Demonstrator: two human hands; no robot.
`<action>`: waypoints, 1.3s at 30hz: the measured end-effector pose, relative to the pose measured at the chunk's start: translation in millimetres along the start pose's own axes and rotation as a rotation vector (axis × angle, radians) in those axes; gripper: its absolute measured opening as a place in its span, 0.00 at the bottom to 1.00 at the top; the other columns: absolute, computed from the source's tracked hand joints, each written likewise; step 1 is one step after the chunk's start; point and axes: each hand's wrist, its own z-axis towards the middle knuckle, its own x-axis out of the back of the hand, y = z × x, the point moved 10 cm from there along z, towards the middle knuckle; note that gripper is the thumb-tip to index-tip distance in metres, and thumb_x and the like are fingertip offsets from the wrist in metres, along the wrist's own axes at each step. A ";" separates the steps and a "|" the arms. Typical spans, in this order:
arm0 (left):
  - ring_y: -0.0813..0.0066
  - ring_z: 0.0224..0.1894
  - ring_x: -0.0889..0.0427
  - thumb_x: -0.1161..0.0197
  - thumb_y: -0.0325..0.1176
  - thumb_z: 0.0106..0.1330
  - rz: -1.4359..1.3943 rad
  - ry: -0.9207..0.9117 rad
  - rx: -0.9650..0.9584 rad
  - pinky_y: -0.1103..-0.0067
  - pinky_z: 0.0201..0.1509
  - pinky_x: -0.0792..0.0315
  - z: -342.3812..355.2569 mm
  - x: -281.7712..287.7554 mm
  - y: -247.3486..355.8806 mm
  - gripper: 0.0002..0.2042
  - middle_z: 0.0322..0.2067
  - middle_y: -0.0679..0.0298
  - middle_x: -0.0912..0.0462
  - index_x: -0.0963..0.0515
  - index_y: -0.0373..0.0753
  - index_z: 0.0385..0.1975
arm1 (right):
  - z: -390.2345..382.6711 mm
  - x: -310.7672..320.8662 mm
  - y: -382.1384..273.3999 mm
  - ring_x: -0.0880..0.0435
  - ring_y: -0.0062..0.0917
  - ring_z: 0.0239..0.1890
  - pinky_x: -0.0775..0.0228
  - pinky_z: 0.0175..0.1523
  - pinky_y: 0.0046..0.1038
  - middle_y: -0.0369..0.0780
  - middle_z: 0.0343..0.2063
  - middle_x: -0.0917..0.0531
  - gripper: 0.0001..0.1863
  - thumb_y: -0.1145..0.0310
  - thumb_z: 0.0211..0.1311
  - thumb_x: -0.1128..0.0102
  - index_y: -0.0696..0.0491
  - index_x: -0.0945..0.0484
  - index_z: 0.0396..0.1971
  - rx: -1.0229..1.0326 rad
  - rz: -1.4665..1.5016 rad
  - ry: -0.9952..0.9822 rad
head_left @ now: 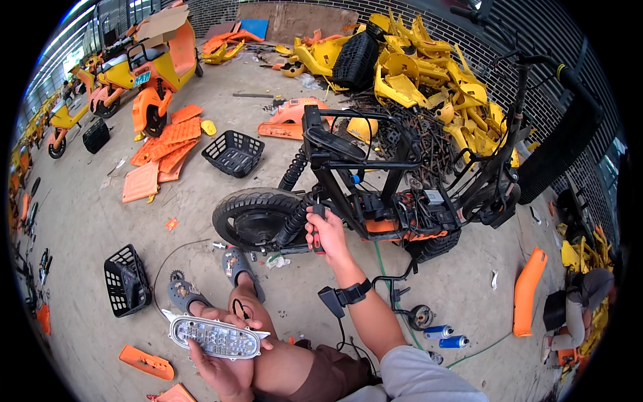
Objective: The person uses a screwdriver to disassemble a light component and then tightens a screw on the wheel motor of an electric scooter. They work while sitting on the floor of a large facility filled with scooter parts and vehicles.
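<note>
In my left hand (231,368) lies a long oval silver lamp unit (214,337) with pointed tabs at its ends, held low above my legs. A short dark wire (242,307) loops up beside it. My right hand (326,231) is wrapped round a screwdriver (317,234) with a red and black handle. It is in front of the rear shock absorber (296,218) of a stripped black scooter frame (362,161); whether the tip touches anything cannot be made out. The rear wheel (251,218) is just left of that hand.
Black plastic baskets (234,153) and orange panels (161,151) lie on the floor. Yellow body panels (408,67) are heaped behind the frame. Two blue spray cans (439,331) lie to the right, near a green hose (482,348). Another person (583,308) crouches at far right.
</note>
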 end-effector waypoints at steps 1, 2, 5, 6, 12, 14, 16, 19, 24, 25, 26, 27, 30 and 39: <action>0.46 0.45 0.24 0.57 0.58 0.74 0.005 0.001 0.001 0.55 0.32 0.19 -0.1 0.1 0.2 0.30 0.40 0.49 0.24 0.34 0.36 0.60 | 0.2 0.4 -0.1 0.26 0.17 0.15 0.35 0.17 0.23 0.33 0.20 0.24 0.15 0.67 0.65 0.42 0.55 0.27 0.50 -0.001 -0.011 0.001; 0.46 0.45 0.24 0.58 0.58 0.74 0.009 0.002 0.001 0.55 0.32 0.19 -0.1 0.0 0.3 0.30 0.40 0.49 0.24 0.34 0.35 0.60 | -0.2 0.8 -0.5 0.26 0.17 0.15 0.35 0.17 0.23 0.33 0.20 0.24 0.15 0.67 0.66 0.42 0.55 0.27 0.50 0.000 -0.009 0.002; 0.45 0.46 0.23 0.58 0.58 0.74 0.013 -0.001 -0.003 0.55 0.32 0.19 -0.9 0.7 1.3 0.30 0.41 0.49 0.24 0.35 0.35 0.60 | -1.7 -0.2 -0.7 0.25 0.17 0.15 0.35 0.17 0.23 0.33 0.20 0.24 0.15 0.67 0.66 0.42 0.55 0.27 0.49 -0.009 0.001 0.002; 0.45 0.46 0.23 0.58 0.58 0.74 0.013 -0.005 -0.003 0.55 0.32 0.19 -1.0 0.9 1.4 0.30 0.41 0.49 0.24 0.35 0.35 0.60 | -2.9 -0.8 -1.6 0.25 0.17 0.15 0.35 0.17 0.23 0.33 0.20 0.24 0.15 0.67 0.66 0.42 0.55 0.27 0.49 -0.014 0.008 0.003; 0.45 0.47 0.23 0.58 0.58 0.75 -0.007 -0.020 0.005 0.55 0.33 0.19 -0.6 1.0 0.7 0.30 0.41 0.49 0.24 0.35 0.35 0.60 | -3.0 -1.5 -1.5 0.25 0.17 0.15 0.35 0.17 0.23 0.32 0.21 0.24 0.15 0.66 0.66 0.42 0.55 0.26 0.50 -0.011 0.015 -0.008; 0.45 0.47 0.23 0.58 0.58 0.75 -0.005 -0.012 0.007 0.55 0.33 0.19 -1.1 1.3 0.8 0.30 0.41 0.49 0.24 0.35 0.35 0.59 | -2.6 -0.2 -1.0 0.25 0.17 0.15 0.35 0.17 0.22 0.32 0.21 0.24 0.15 0.66 0.66 0.42 0.54 0.26 0.50 -0.006 0.011 -0.004; 0.44 0.47 0.23 0.58 0.58 0.75 -0.002 -0.007 0.005 0.55 0.33 0.19 -1.6 1.4 1.5 0.30 0.41 0.49 0.24 0.35 0.35 0.59 | -4.1 -1.0 -1.1 0.25 0.17 0.15 0.35 0.17 0.22 0.32 0.21 0.24 0.15 0.66 0.66 0.42 0.54 0.26 0.50 -0.013 0.029 0.004; 0.44 0.47 0.23 0.58 0.58 0.75 -0.004 -0.008 0.005 0.54 0.33 0.19 -1.5 1.2 1.8 0.29 0.41 0.49 0.24 0.35 0.35 0.58 | -3.5 -0.7 0.6 0.26 0.16 0.15 0.35 0.17 0.22 0.32 0.21 0.24 0.15 0.66 0.66 0.42 0.54 0.26 0.50 -0.019 0.055 -0.002; 0.45 0.46 0.24 0.57 0.58 0.74 -0.004 -0.013 0.010 0.54 0.34 0.18 -1.1 0.9 1.6 0.29 0.41 0.49 0.24 0.35 0.35 0.58 | -7.6 -3.1 -0.8 0.26 0.17 0.16 0.35 0.18 0.22 0.32 0.21 0.25 0.15 0.66 0.65 0.41 0.53 0.26 0.49 -0.039 0.082 -0.010; 0.45 0.46 0.24 0.57 0.58 0.74 -0.007 -0.009 0.015 0.54 0.34 0.18 -1.2 1.0 1.3 0.29 0.41 0.49 0.24 0.35 0.36 0.58 | -8.2 -3.3 -1.0 0.26 0.17 0.16 0.35 0.18 0.22 0.32 0.21 0.25 0.14 0.66 0.65 0.41 0.53 0.26 0.49 -0.043 0.088 -0.010; 0.44 0.46 0.24 0.57 0.58 0.74 -0.009 -0.005 0.019 0.54 0.34 0.18 -1.3 1.2 0.9 0.29 0.41 0.49 0.24 0.35 0.36 0.58 | -8.0 -3.6 -0.6 0.26 0.17 0.16 0.35 0.18 0.23 0.32 0.21 0.25 0.14 0.65 0.65 0.41 0.53 0.26 0.49 -0.045 0.097 -0.015; 0.44 0.46 0.24 0.57 0.58 0.74 -0.012 -0.002 0.023 0.54 0.34 0.18 -1.4 1.2 0.5 0.29 0.41 0.49 0.24 0.35 0.36 0.58 | -8.0 -4.0 -0.6 0.26 0.17 0.16 0.35 0.18 0.23 0.32 0.21 0.25 0.14 0.65 0.65 0.41 0.53 0.26 0.49 -0.047 0.107 -0.020; 0.45 0.46 0.24 0.57 0.58 0.74 -0.019 0.006 0.024 0.54 0.34 0.18 -1.0 2.7 0.1 0.29 0.41 0.49 0.23 0.35 0.37 0.59 | -7.7 -5.5 2.1 0.27 0.18 0.16 0.35 0.19 0.25 0.33 0.21 0.26 0.14 0.66 0.66 0.42 0.52 0.26 0.49 -0.071 0.162 -0.043; 0.44 0.47 0.23 0.56 0.58 0.74 -0.016 0.001 0.038 0.53 0.36 0.19 -2.0 2.9 -1.5 0.28 0.42 0.49 0.22 0.36 0.39 0.59 | -31.9 -11.1 11.4 0.28 0.21 0.16 0.37 0.21 0.28 0.34 0.21 0.28 0.14 0.67 0.67 0.45 0.52 0.27 0.50 -0.157 0.269 -0.060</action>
